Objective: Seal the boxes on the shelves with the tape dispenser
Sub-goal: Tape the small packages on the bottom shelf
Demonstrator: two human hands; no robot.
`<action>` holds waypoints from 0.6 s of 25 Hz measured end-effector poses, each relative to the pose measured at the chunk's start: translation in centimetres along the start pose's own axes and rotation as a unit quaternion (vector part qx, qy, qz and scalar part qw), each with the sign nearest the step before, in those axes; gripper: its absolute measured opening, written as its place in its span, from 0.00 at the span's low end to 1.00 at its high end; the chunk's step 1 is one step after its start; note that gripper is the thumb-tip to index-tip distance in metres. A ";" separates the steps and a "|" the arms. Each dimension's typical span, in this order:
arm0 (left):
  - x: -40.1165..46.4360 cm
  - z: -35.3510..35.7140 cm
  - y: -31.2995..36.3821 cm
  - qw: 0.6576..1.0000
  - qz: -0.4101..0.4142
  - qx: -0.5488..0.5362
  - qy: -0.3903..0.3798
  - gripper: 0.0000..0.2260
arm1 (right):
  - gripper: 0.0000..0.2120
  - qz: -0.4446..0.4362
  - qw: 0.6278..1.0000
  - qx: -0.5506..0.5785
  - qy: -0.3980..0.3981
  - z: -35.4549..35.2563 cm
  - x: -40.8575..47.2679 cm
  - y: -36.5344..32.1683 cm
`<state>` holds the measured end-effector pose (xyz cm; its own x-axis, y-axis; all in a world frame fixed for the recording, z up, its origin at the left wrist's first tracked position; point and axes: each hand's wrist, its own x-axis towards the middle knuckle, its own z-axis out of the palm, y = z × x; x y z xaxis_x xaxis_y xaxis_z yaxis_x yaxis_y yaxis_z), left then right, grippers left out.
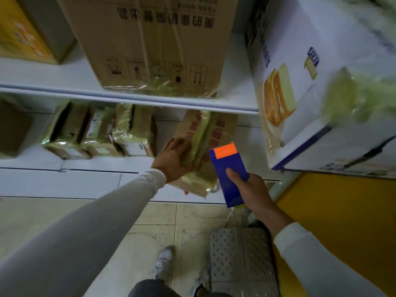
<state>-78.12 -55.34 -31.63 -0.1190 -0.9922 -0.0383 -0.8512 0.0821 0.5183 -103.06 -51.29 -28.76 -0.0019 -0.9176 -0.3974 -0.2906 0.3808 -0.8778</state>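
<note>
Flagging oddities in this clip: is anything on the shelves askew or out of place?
Yes. The taped brown box under the left hand sits skewed, its corner overhanging the lower shelf edge, unlike the neat small parcels behind.

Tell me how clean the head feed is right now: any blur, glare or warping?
Head view: dim, flat light; the white box upper right is smeared by motion blur; glare glints off the tape on the small parcels; wide-angle bending curves the shelf edge; the tape dispenser in the right hand stays fairly sharp.
</note>
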 end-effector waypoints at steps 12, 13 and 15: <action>7.1 -4.1 -2.0 0.953 0.208 0.179 -0.128 0.28 | 0.13 0.030 0.997 0.050 0.050 1.3 -3.7 0.5; 7.5 -3.9 -2.2 0.950 0.208 0.190 -0.133 0.28 | 0.12 0.033 0.997 0.052 0.052 1.8 -4.0 0.3; 7.6 -3.1 -2.5 0.949 0.168 0.225 -0.143 0.28 | 0.11 0.040 0.997 0.045 0.055 2.7 -4.3 0.3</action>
<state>-75.32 -63.40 -30.60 -0.5021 -0.8418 -0.1982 -0.8647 0.4856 0.1282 -100.54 -46.91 -28.04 -0.1279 -0.8888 -0.4400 -0.1978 0.4576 -0.8669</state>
